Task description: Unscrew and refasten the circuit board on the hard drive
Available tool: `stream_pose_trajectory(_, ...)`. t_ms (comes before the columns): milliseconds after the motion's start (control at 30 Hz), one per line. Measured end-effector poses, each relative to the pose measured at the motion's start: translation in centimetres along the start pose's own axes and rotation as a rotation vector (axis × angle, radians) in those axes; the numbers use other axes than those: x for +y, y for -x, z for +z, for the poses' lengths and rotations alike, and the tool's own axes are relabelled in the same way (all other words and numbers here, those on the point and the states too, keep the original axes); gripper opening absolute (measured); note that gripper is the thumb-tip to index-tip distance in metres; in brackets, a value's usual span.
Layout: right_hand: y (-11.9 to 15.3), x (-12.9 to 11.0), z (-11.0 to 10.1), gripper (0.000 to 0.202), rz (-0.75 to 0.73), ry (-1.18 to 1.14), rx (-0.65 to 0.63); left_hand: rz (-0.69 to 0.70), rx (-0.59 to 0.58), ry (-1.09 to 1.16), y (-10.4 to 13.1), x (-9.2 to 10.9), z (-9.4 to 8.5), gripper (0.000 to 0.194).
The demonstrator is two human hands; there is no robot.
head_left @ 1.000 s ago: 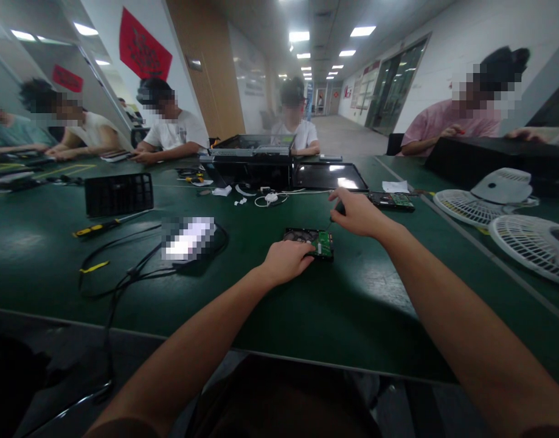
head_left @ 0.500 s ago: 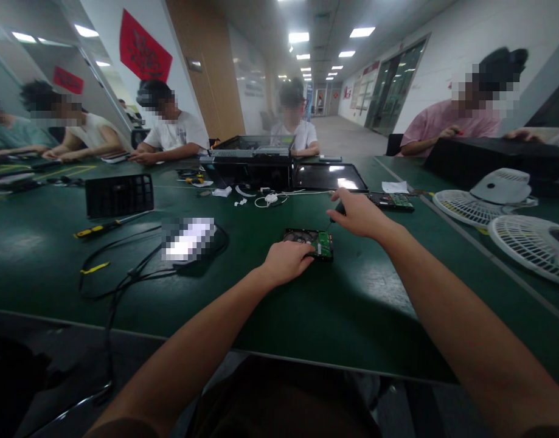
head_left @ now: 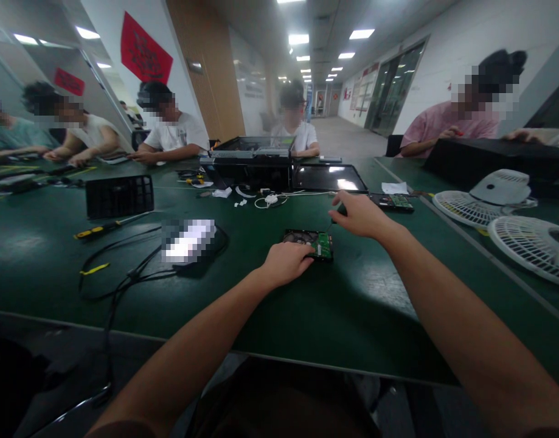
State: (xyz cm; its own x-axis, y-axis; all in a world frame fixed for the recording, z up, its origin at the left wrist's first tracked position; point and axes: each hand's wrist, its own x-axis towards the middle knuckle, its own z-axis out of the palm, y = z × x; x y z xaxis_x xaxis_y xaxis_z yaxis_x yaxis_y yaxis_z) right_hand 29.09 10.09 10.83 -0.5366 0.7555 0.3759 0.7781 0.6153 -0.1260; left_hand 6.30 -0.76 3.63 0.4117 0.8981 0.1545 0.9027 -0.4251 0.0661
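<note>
A hard drive [head_left: 323, 244] lies on the green table, its green circuit board facing up. My left hand [head_left: 286, 263] grips the drive's near left side, thumb along the front edge and fingers over the top. Above its far right corner, my right hand [head_left: 359, 213] is closed round the dark handle of a screwdriver [head_left: 342, 211]. The thin shaft slants down to the circuit board; whether the tip sits in a screw is too small to tell.
A second hard drive [head_left: 393, 202] lies behind my right hand. An open computer case [head_left: 249, 167] stands at the back. Left are a yellow-black screwdriver [head_left: 94, 232], a black panel [head_left: 120, 196], cables [head_left: 133, 275] and a lit device [head_left: 188, 240]. White fan grilles [head_left: 530, 243] lie right; people sit around.
Both my hands and the hard drive stay almost in place; the screwdriver handle has shifted very slightly. At the far left, a person's hand has moved lower over the table.
</note>
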Motion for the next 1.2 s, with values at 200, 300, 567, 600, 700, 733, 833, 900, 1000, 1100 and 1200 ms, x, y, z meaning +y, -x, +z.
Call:
stream_pose_trajectory(200, -0.06, -0.21, 0.01, 0.029, -0.081, -0.052, 0.006, -0.006, -0.01, -0.009, -0.04, 0.01, 0.09, 0.029)
stream_pose_trajectory(300, 0.03, -0.42, -0.13, 0.031, -0.018, -0.009, 0.006, -0.013, -0.016, -0.001, -0.04, 0.0, 0.07, 0.029)
stream_pose_trajectory(567, 0.01, -0.6, -0.17, 0.034, -0.115, -0.071, 0.006, -0.007, -0.018, -0.006, 0.01, 0.16, -0.14, 0.031)
stream_pose_trajectory(600, -0.01, -0.57, -0.18, 0.032, -0.103, -0.062, 0.004, -0.01, -0.021, -0.006, 0.01, 0.18, -0.14, 0.031)
stream_pose_trajectory(700, -0.04, -0.35, -0.17, 0.03, -0.061, -0.017, 0.004, -0.02, -0.028, -0.01, 0.01, 0.22, -0.15, 0.032)
stream_pose_trajectory(733, -0.04, -0.25, -0.15, 0.03, -0.063, -0.015, 0.007, -0.02, -0.028, -0.01, 0.01, 0.24, -0.17, 0.031)
stream_pose_trajectory(833, -0.04, -0.1, -0.09, 0.032, -0.114, -0.06, 0.011, -0.018, -0.026, -0.008, 0.01, 0.27, -0.22, 0.031)
stream_pose_trajectory(900, -0.06, -0.15, -0.1, 0.036, -0.134, -0.095, 0.001, -0.02, -0.025, -0.008, 0.0, 0.27, -0.23, 0.03)
stream_pose_trajectory(1000, -0.07, -0.28, -0.19, 0.034, -0.098, -0.084, -0.006, -0.012, -0.018, -0.012, 0.0, 0.24, -0.2, 0.031)
stream_pose_trajectory(1100, -0.04, -0.3, -0.25, 0.033, -0.082, -0.07, -0.007, -0.007, -0.01, -0.014, 0.02, 0.19, -0.17, 0.031)
stream_pose_trajectory(1200, 0.01, -0.31, -0.24, 0.035, -0.125, -0.102, -0.004, -0.011, -0.01, -0.013, 0.04, 0.18, -0.17, 0.03)
